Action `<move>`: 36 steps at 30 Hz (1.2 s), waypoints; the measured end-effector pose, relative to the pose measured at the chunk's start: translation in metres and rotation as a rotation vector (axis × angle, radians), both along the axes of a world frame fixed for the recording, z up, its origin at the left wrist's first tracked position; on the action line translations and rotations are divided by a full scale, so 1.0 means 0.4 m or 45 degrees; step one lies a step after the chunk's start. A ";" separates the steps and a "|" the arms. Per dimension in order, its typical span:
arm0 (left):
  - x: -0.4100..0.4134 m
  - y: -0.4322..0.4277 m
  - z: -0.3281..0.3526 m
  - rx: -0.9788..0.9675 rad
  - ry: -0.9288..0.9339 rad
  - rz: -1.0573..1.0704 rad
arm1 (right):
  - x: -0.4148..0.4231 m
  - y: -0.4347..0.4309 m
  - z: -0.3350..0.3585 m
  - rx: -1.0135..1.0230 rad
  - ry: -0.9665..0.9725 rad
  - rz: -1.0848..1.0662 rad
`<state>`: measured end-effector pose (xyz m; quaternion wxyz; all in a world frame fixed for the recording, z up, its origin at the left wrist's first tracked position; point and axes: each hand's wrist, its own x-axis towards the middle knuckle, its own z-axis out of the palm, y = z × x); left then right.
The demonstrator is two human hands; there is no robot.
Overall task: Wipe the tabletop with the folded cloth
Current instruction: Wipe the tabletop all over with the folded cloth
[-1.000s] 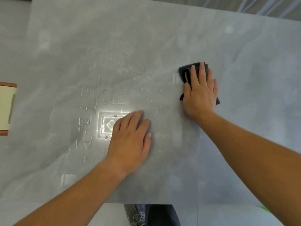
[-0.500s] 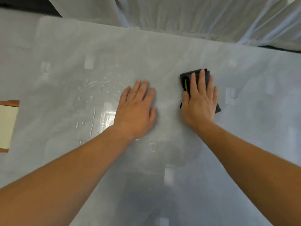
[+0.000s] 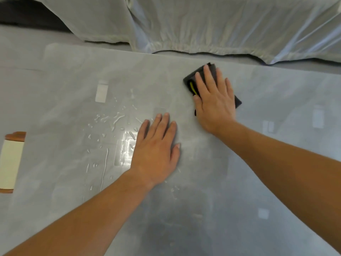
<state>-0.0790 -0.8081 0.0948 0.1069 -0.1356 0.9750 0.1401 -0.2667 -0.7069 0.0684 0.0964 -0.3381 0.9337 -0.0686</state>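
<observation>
A grey marbled tabletop [image 3: 239,182] fills the view. Near its far edge lies a dark folded cloth [image 3: 191,78] with a yellow-green stripe. My right hand [image 3: 215,102] presses flat on the cloth with straight fingers and covers most of it. My left hand [image 3: 156,150] rests flat on the bare tabletop, to the left of the cloth and nearer me. Water drops and streaks [image 3: 107,124] lie on the surface just left of my left hand.
A pale grey curtain [image 3: 203,28] hangs beyond the table's far edge. At the left edge of the view is a wooden-framed cream object [image 3: 11,161]. Ceiling lights reflect as bright patches on the glossy top.
My right hand has slid the cloth away from me toward the far edge. The view has tilted up, showing more curtain. My left hand stays flat beside the water.
</observation>
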 end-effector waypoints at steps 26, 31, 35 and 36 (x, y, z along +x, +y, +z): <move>0.043 -0.300 -0.033 -0.068 0.038 0.132 | 0.130 -0.127 0.005 -0.046 -0.057 0.311; 0.039 -0.315 -0.024 -0.015 0.008 0.112 | 0.116 -0.151 0.011 -0.065 -0.103 -0.128; 0.084 -0.325 -0.001 0.098 0.002 0.109 | 0.304 -0.100 0.011 -0.083 -0.051 0.216; 0.107 -0.320 0.008 0.114 0.019 0.118 | 0.335 -0.058 0.007 -0.053 -0.051 0.405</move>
